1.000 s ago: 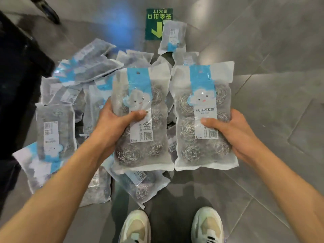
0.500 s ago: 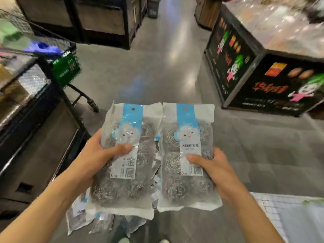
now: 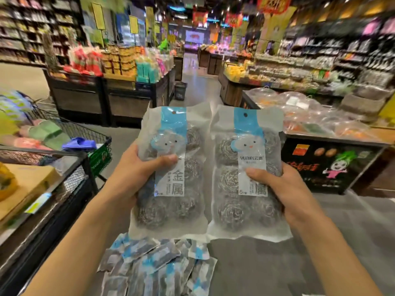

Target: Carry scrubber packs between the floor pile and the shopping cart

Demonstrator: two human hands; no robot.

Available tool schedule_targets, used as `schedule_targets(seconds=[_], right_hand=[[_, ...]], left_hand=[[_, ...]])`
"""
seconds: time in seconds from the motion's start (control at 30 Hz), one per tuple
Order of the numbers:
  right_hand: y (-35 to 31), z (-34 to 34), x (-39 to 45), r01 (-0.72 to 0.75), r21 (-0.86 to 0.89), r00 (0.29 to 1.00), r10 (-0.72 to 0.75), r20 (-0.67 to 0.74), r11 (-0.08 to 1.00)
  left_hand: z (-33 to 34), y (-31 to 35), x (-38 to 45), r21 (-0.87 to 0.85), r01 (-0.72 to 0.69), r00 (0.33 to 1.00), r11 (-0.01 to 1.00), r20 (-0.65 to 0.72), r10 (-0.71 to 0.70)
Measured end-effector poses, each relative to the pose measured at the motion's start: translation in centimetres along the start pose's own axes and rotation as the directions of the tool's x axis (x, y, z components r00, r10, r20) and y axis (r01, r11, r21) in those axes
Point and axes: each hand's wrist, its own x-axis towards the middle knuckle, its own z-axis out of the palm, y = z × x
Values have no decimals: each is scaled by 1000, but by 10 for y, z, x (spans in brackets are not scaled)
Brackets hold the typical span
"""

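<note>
My left hand grips a clear pack of steel wool scourers with a blue and white label, thumb across its front. My right hand grips a second, matching pack the same way. Both packs are held upright, side by side and nearly touching, at chest height in front of me. On the grey floor below them lies a heap of several more such packs, blurred.
A black wire shopping cart with goods stands at the left, beside a black shelf unit. A black display stand with bagged goods is at the right. A store aisle runs ahead between stocked displays.
The camera has tilted up from the floor heap to the store aisle. Both hands have kept their packs and lifted them; the heap now lies at the bottom of the view.
</note>
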Motion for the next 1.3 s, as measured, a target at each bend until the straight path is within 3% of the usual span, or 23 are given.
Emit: schedule_targets(seconds=[0.27, 0.5, 0.63, 0.77, 0.9, 1.0, 1.13, 1.3], right_hand=[[-24, 31, 1, 74, -5, 997, -74, 6, 997], [-41, 78, 8, 112, -20, 989, -110, 94, 993], [-42, 120, 19, 99, -20, 978, -94, 188, 995], [-37, 179, 29, 81, -18, 937, -70, 344, 997], [-33, 239, 30, 64, -10, 833, -48, 551, 998], [-32, 281, 16, 54, 26, 718, -57, 694, 998], [-27, 327, -22, 37, 47, 476, -59, 877, 998], [-15, 372, -96, 9, 54, 141, -54, 989, 999]], left_hand=[[-33, 24, 7, -21, -90, 995, 996, -51, 89], [-91, 40, 3, -66, -107, 992, 992, -81, 102], [-133, 39, -19, -69, -105, 974, 992, -208, 89], [-172, 38, -62, -48, -113, 916, 992, -393, 85], [-200, 44, -123, -3, -147, 761, 989, -639, 111], [-207, 51, -178, 47, -139, 624, 989, -771, 124], [-195, 56, -259, 136, -105, 369, 985, -915, 165], [-153, 54, -366, 221, -42, 70, 974, -972, 223]])
